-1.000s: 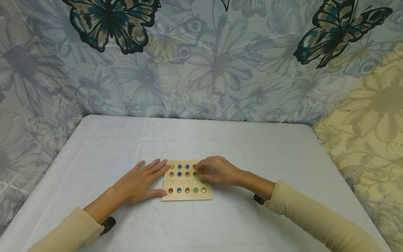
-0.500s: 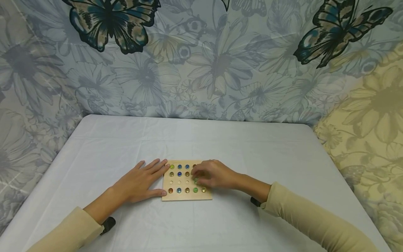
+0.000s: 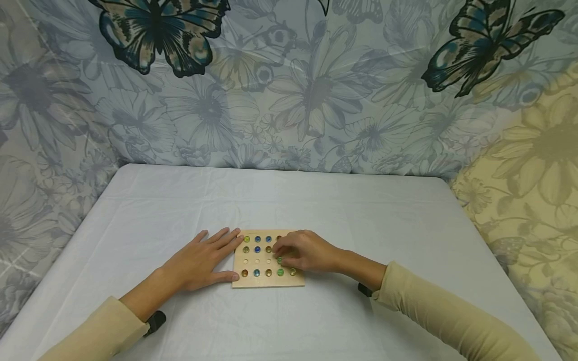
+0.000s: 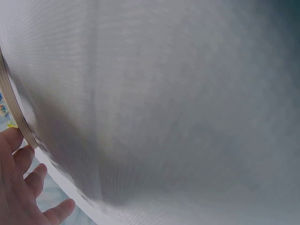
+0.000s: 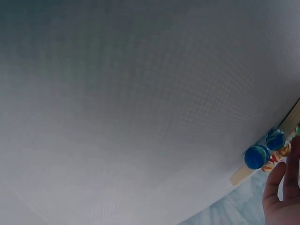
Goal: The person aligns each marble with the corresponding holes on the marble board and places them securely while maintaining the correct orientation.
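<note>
A light wooden board [image 3: 266, 287] with rows of round dimples lies on the table, many of them filled with coloured glass marbles. My left hand [image 3: 201, 261] rests with fingers spread across the board's left edge, thumb near the lower corner. In the left wrist view its fingertips meet the board's side [image 4: 16, 105]. Over the board's right part, my right hand [image 3: 309, 250] pinches a green marble [image 3: 280, 260] at the fourth spot of the third row. That hand covers the spots to its right. Blue marbles [image 5: 257, 157] show beside its fingers in the right wrist view.
In the third row, three dimples [image 3: 257, 261] on the left hold no marbles. A white cloth [image 3: 180, 195] covers the table. Behind it hangs a floral curtain [image 3: 311, 100] with butterflies. Dark wrist bands [image 3: 155, 322] sit at both cuffs.
My right hand has moved left and slightly down, bringing the green marble from above the board to the third row's fourth spot. The left hand has stayed still.
</note>
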Demonstrator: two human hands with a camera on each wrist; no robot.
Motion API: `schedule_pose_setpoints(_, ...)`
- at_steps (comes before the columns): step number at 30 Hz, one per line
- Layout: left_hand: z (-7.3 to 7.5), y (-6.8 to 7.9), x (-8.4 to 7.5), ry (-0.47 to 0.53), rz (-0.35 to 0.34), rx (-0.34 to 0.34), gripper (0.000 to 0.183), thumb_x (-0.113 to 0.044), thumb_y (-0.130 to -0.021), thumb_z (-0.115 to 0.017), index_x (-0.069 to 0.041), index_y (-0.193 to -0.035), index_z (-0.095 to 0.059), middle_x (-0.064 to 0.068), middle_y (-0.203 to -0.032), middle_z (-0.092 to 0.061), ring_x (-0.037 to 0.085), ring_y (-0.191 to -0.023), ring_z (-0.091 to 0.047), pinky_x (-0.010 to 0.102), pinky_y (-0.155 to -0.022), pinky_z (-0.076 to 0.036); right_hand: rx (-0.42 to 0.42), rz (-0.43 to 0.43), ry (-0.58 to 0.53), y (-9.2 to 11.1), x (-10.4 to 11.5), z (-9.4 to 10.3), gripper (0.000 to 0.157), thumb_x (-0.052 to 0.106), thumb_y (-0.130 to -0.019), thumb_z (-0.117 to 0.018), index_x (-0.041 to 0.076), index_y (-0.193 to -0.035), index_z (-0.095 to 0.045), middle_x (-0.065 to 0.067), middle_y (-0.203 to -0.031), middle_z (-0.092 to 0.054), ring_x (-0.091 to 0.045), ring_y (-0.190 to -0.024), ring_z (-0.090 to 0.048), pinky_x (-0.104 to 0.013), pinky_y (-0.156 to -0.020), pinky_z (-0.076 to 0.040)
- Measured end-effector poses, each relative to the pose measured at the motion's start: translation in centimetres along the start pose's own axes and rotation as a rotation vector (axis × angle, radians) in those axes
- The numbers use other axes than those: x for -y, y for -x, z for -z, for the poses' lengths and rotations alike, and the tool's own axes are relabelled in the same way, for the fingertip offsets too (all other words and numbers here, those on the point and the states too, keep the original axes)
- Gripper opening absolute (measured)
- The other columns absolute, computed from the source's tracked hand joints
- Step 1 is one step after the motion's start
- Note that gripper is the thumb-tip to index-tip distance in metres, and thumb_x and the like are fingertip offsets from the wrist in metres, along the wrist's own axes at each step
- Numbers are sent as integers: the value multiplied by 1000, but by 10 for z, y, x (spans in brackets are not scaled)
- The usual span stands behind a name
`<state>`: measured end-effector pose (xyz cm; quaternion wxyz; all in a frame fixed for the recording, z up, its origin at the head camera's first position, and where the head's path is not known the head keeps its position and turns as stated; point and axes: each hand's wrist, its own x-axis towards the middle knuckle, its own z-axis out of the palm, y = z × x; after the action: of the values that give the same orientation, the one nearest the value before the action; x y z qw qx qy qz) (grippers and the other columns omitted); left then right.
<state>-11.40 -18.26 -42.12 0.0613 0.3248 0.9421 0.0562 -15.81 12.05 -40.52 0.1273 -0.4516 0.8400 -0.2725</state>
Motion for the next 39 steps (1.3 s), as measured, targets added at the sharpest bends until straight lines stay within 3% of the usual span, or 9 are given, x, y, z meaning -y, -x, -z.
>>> schedule_pose_setpoints(5, -1, 0, 0, -2, 3, -1, 88, -75, -92, -40, -16, -157, -33, 5, -162, -30, 31, -147, -29, 64, -110, -29, -48, 15, 16, 1, -3, 6, 24, 11, -88, -77, 10, -111, -72, 6, -102, -74, -6, -93, -65, -30, -88, -51)
schedule_pose_setpoints(17, 0, 1, 0, -1, 7, -2, 88, -74, -92, -43, -16, -157, -34, 5, -162, -30, 31, -147, -29, 64, -110, -29, -93, -68, 17, 22, -19, 24, 28, 10, -86, -79, 8, -113, -72, 4, -105, -73, -9, -96, -67, -37, -88, -54)
schedule_pose_setpoints(28, 0, 1, 0, -3, 2, -6, 87, -73, -92, -43, -15, -157, -34, 6, -161, -31, 31, -147, -29, 64, -110, -29, -92, -114, 9, 45, -35, 27, 29, 8, -85, -79, 7, -114, -71, 3, -103, -74, -11, -97, -68, -38, -88, -55)
schedule_pose_setpoints(39, -1, 0, 0, 8, 6, -6, 87, -73, -92, -44, -15, -157, -34, 6, -162, -30, 31, -147, -29, 64, -110, -29, -79, -123, -5, 54, -40, 23, 33, 8, -82, -81, 6, -114, -70, 4, -104, -74, -9, -99, -68, -36, -92, -53)
